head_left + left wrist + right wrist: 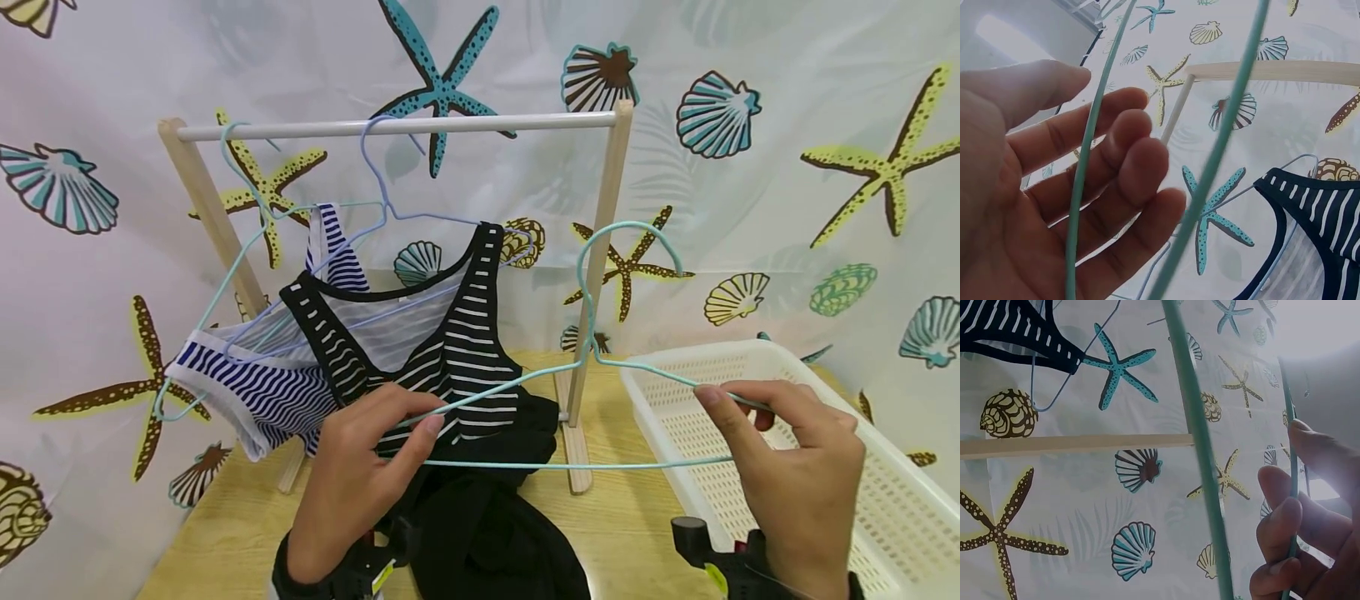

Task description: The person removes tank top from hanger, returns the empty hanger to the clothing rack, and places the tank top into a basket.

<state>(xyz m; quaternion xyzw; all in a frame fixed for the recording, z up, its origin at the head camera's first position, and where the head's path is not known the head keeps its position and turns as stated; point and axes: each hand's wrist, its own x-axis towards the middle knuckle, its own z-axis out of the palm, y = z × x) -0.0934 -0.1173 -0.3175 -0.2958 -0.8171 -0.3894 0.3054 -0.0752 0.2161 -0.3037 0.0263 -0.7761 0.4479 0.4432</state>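
Observation:
A light teal wire hanger [585, 466] spans the space between both hands, its hook upward and empty of clothing. My left hand [371, 467] grips the hanger's left shoulder between thumb and fingers. At the opposite shoulder, my right hand [798, 450] pinches the wire, with fingers curled about it in the right wrist view. Behind the left hand, a black-and-white striped tank top [480, 333] hangs on a lilac hanger [372, 158]. Below it, dark black fabric [495, 542] lies bunched on the table, partly hidden by the left hand.
A small rack with a white rail [480, 125] and wooden posts [600, 217] stands ahead. Blue-and-white wavy-striped underwear [255, 383] hangs at its left on another teal hanger [225, 283]. A white plastic basket [780, 354] sits at right on the wooden table [622, 533], near a patterned curtain.

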